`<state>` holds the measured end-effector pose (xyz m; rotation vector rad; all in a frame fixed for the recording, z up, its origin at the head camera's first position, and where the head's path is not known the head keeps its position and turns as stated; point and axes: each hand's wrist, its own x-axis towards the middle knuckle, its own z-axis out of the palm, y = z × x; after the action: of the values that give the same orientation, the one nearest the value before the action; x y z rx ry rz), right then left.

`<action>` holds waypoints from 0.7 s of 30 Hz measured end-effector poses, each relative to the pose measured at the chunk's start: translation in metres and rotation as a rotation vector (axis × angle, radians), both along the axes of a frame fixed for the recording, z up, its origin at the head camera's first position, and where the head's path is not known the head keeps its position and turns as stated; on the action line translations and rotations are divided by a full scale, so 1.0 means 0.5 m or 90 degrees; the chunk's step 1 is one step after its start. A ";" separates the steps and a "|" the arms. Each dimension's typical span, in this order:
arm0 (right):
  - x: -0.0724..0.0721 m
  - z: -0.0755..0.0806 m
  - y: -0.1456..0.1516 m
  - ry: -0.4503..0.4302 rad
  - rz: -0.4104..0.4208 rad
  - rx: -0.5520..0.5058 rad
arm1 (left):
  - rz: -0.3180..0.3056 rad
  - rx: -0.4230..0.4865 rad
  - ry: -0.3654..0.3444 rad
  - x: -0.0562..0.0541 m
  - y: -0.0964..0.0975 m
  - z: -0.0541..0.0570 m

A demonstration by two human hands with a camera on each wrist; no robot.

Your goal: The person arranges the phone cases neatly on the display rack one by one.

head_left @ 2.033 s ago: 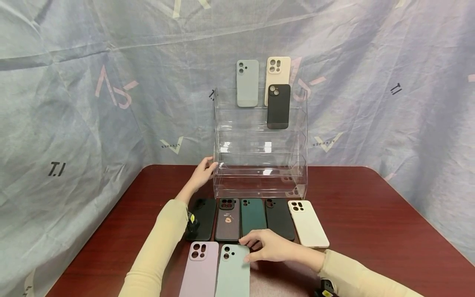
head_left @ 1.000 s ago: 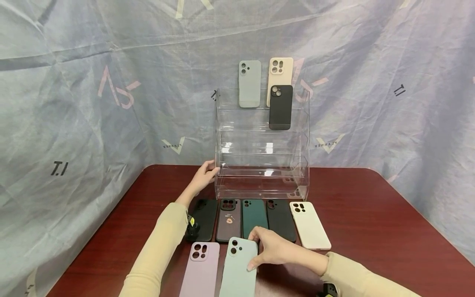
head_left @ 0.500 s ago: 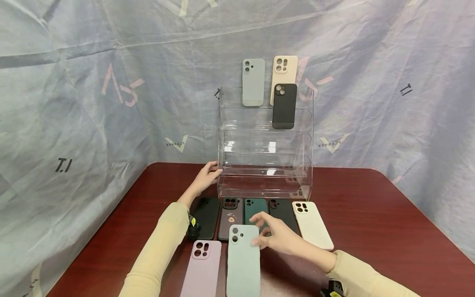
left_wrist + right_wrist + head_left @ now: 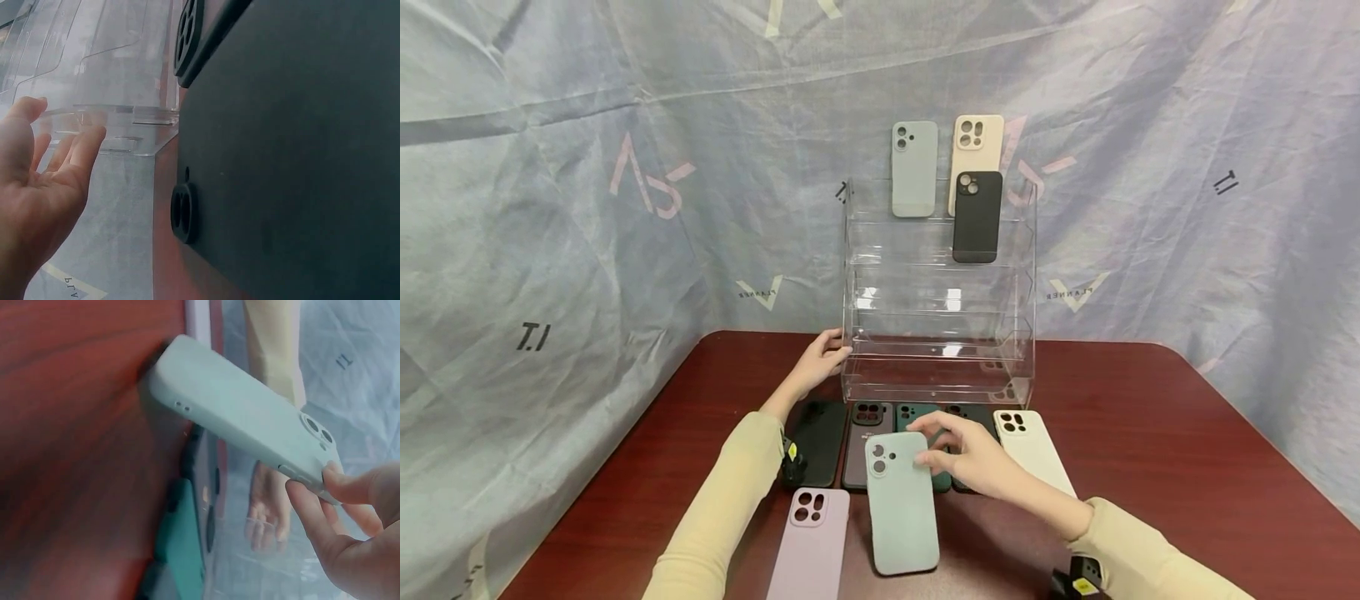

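My right hand point(image 4: 973, 457) pinches a mint-green phone case point(image 4: 904, 512) by its upper right edge, thumb on the back face. The case tilts up, its lower end close to the table; the right wrist view shows its side buttons and camera holes point(image 4: 317, 428). With fingers fairly straight, my left hand point(image 4: 814, 367) touches the left side of a clear tiered display stand point(image 4: 925, 392); the left wrist view shows its fingertips point(image 4: 94, 134) at the clear panel. On the stand's upper tiers are a light blue case point(image 4: 914, 171), a cream case point(image 4: 979, 154) and a black case point(image 4: 977, 218).
A row of cases lies before the stand: a black case point(image 4: 816, 446), a dark patterned case point(image 4: 859, 454), a green case point(image 4: 913, 412), another dark case, partly hidden, and a white case point(image 4: 1033, 450). A lilac case point(image 4: 811, 546) lies nearer, left. Grey cloth point(image 4: 625, 208) hangs behind the table point(image 4: 1120, 467).
My right hand has lifted the mint-green case off the table beside the lilac case and brought it slightly right and forward, tilted up. My left hand stays at the stand's side.
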<state>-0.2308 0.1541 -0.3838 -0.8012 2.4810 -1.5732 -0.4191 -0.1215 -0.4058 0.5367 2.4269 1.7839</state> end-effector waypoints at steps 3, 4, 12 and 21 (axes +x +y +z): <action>-0.005 0.016 0.006 0.011 -0.014 0.004 | 0.001 -0.006 0.003 0.000 0.001 -0.001; -0.007 0.021 0.008 0.016 -0.018 0.005 | 0.002 -0.005 0.000 0.000 0.000 -0.002; -0.028 0.067 0.032 0.103 -0.061 0.013 | 0.001 0.001 -0.006 0.002 -0.002 -0.001; -0.056 0.123 0.048 0.155 -0.123 0.014 | 0.004 -0.009 0.011 0.004 -0.004 -0.001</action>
<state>-0.2587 0.1780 -0.3222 -0.8164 2.8199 -1.5895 -0.4169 -0.1238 -0.4061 0.5452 2.4531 1.7710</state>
